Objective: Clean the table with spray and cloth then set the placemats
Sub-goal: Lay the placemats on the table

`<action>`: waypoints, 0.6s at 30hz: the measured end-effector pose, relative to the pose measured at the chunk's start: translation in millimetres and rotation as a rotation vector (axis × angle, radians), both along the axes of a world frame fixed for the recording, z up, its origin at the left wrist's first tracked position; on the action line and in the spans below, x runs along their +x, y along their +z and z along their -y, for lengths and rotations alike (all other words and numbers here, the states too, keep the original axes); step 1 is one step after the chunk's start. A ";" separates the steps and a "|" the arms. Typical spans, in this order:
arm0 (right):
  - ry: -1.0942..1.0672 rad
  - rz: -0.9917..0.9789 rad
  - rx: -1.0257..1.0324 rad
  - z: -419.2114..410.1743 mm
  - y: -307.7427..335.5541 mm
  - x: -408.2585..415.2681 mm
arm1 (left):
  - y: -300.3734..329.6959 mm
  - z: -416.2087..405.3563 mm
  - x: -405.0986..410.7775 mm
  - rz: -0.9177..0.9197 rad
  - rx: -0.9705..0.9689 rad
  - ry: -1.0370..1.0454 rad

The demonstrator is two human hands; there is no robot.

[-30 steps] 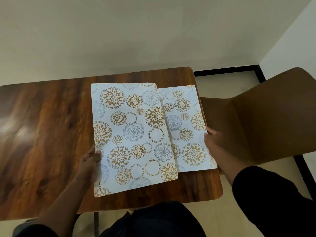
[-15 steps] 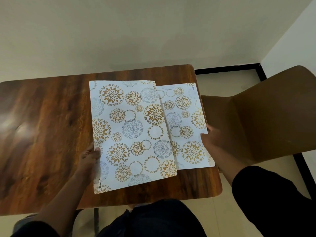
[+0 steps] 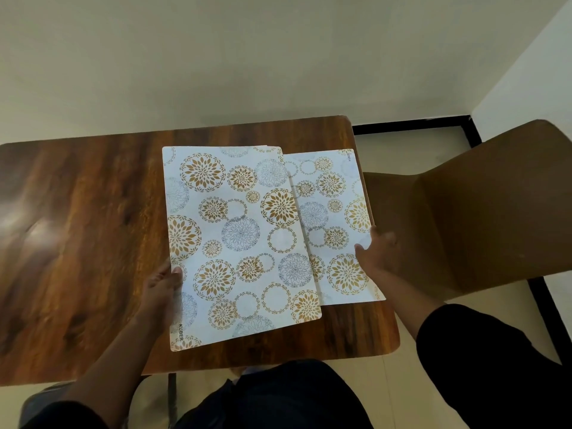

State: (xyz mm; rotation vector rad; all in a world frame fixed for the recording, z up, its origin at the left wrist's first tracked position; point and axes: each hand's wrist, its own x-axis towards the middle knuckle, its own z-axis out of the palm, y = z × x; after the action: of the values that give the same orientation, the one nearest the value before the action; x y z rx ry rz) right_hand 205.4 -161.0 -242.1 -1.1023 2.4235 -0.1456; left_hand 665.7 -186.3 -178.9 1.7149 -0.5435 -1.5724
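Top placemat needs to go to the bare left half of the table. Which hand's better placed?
Left. The left hand grips the top placemat at its left edge, beside the bare table. The right hand holds the lower placemat.

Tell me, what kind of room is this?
Probably a small dining corner in a home: a wooden table set against a plain wall, a brown chair beside it, and patterned placemats being laid out.

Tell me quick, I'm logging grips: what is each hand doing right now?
Left hand: closed on the left edge of the upper placemat.
Right hand: closed on the right edge of the lower placemat.
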 end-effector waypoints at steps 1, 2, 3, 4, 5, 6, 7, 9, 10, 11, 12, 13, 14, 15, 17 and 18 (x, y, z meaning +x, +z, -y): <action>0.010 0.001 0.005 -0.4 -0.8 0.2 | -0.6 -0.3 0.8 0.004 0.002 0.000; 0.026 0.001 0.011 -0.7 -0.6 0.8 | -0.7 -0.3 1.0 0.006 0.005 -0.002; 0.043 -0.009 0.018 -1.0 -1.0 1.5 | -0.6 -0.7 1.7 0.005 0.005 -0.004; 0.059 -0.026 0.018 -1.2 -1.2 2.0 | 0.7 -1.4 1.1 0.003 0.006 -0.006; 0.070 -0.037 0.019 -1.3 -1.1 2.3 | 2.6 -1.8 -0.6 -0.001 0.008 -0.007; 0.087 -0.049 0.015 -1.9 -1.4 2.7 | 4.6 -2.6 -2.0 -0.007 0.009 -0.007; 0.103 -0.064 0.016 -2.7 -1.7 3.3 | 7.0 -3.7 -4.0 -0.010 0.004 -0.002; 0.132 -0.101 0.032 -3.8 -3.6 4.4 | 10.3 -5.8 -7.6 -0.021 -0.014 0.005; 0.142 -0.113 0.041 -4.2 -3.9 5.7 | 12.3 -7.0 -9.1 -0.028 -0.021 0.007; 0.146 -0.116 0.049 -4.6 -3.9 6.5 | 14.1 -8.1 -10.5 -0.033 -0.026 0.012; 0.149 -0.115 0.051 -4.6 -4.2 6.8 | 15.7 -9.3 -11.5 -0.041 -0.031 0.018; 0.150 -0.113 0.056 -4.1 -4.9 6.9 | 16.9 -10.4 -11.6 -0.048 -0.031 0.024; 0.151 -0.111 0.062 -3.2 -5.5 6.5 | 18.4 -11.3 -12.0 -0.055 -0.027 0.029; 0.151 -0.105 0.069 -2.2 -5.3 6.1 | 19.7 -12.4 -12.3 -0.063 -0.022 0.035; 0.137 -0.082 0.077 -0.9 -3.9 5.4 | 21.9 -14.4 -12.2 -0.083 -0.016 0.042; 0.117 -0.074 0.073 -0.6 -2.8 5.1 | 22.8 -15.6 -12.6 -0.085 -0.013 0.045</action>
State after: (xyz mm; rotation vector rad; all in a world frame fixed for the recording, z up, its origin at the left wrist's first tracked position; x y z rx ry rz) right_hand 210.5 -160.4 -244.8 -1.2325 2.3999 0.0218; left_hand 653.1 -170.7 -156.1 1.6321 -0.4683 -1.5985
